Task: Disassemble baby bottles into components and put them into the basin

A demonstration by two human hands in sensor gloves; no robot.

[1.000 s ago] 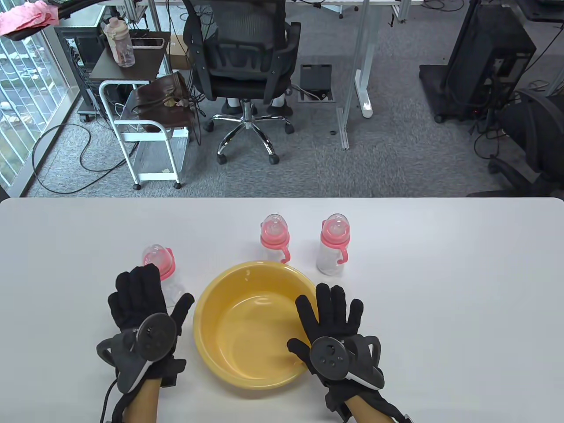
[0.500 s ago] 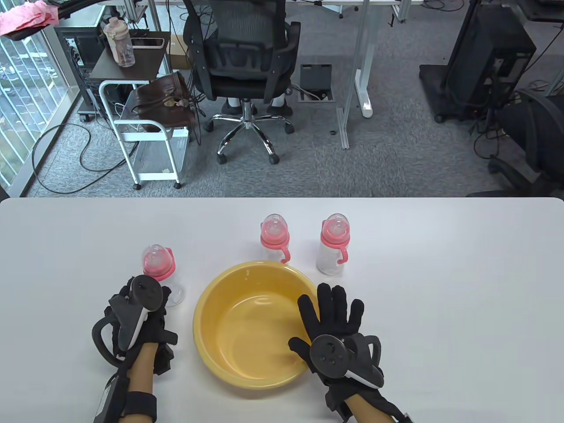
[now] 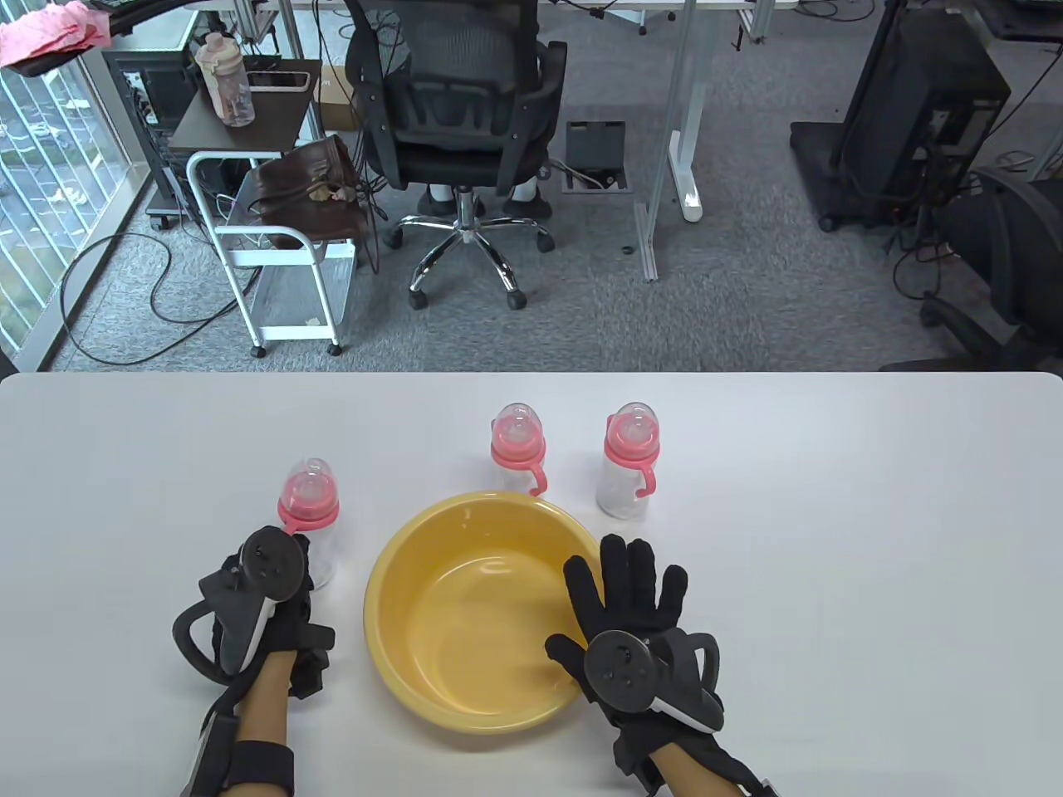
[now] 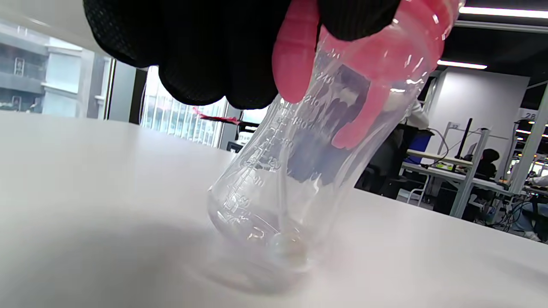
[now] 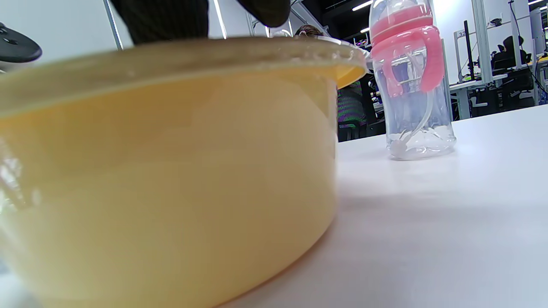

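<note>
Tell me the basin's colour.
Yellow: the basin shows best in the table view.

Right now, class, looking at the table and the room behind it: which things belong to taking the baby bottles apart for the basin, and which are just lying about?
Belongs to the job:
- left baby bottle, gripped by the left hand
- middle baby bottle
- right baby bottle
- yellow basin, under the right hand

Just lying about:
- office chair
- white trolley with a brown bag
- pink water bottle

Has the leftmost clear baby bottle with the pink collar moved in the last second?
Yes. The leftmost clear baby bottle, in the left hand's grip, sits higher and nearer the yellow plastic basin than before.
</note>
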